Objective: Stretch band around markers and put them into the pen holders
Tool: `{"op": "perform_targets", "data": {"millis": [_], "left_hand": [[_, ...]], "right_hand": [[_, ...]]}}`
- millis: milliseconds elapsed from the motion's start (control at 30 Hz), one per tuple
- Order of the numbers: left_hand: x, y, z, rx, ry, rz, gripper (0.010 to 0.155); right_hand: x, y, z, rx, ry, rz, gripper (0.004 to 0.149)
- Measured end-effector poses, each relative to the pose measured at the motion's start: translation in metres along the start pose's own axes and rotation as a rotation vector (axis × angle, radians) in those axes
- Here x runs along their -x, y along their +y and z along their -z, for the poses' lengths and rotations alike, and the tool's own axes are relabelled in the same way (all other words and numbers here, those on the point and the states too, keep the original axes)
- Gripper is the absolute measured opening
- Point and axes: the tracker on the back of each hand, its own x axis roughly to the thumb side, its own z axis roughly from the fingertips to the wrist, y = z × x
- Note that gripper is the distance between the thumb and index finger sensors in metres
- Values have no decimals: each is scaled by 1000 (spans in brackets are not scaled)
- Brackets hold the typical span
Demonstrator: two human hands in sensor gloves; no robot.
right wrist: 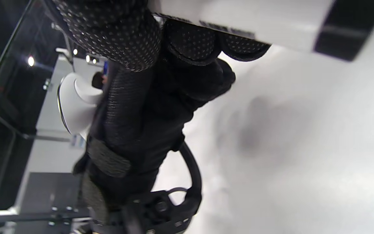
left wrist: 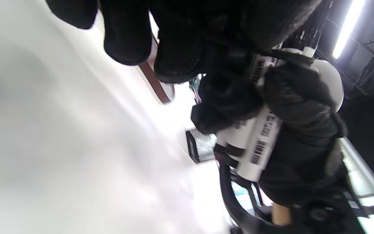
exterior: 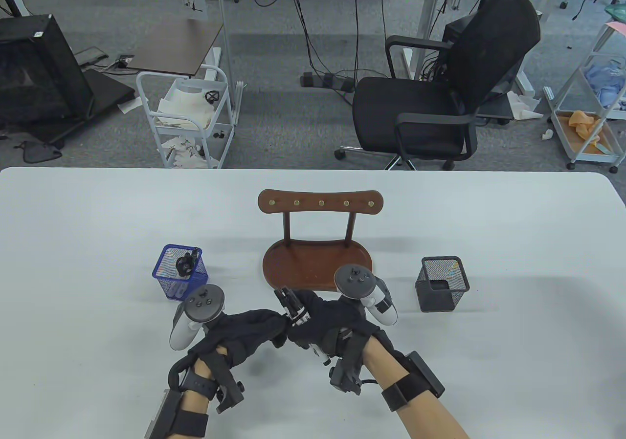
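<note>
A bundle of white markers [exterior: 295,312] with black caps is held above the table's front middle. My right hand [exterior: 332,326] grips the bundle round its barrels [left wrist: 258,143], which also cross the top of the right wrist view [right wrist: 239,16]. My left hand [exterior: 261,329] meets it from the left, fingers curled and pinching at the bundle's upper part, where a thin black band [left wrist: 284,56] runs across. A blue mesh pen holder [exterior: 168,275] at the left holds markers. A black mesh pen holder [exterior: 442,287] stands at the right.
A small brown wooden stand [exterior: 313,263] with a peg rail sits just behind my hands, between the two holders. Beyond the table's far edge are an office chair [exterior: 440,92] and a white cart [exterior: 186,116].
</note>
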Motion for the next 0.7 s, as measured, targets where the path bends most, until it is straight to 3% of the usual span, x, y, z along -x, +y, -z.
{"op": "perform_targets", "data": {"millis": [100, 233, 533, 667, 700], "left_hand": [[-4, 1, -3, -43, -17, 26, 41], [-14, -4, -3, -33, -25, 96, 42], [-39, -21, -2, 9, -57, 330, 48], [-52, -34, 0, 43, -110, 337, 46], [-55, -37, 0, 49, -123, 389, 46]], "right_hand": [[13, -7, 4, 55, 57, 176, 79], [26, -11, 9, 55, 61, 326, 80], [33, -13, 15, 162, 134, 329, 74], [34, -13, 12, 324, 290, 392, 61], [34, -14, 12, 317, 266, 371, 60]]}}
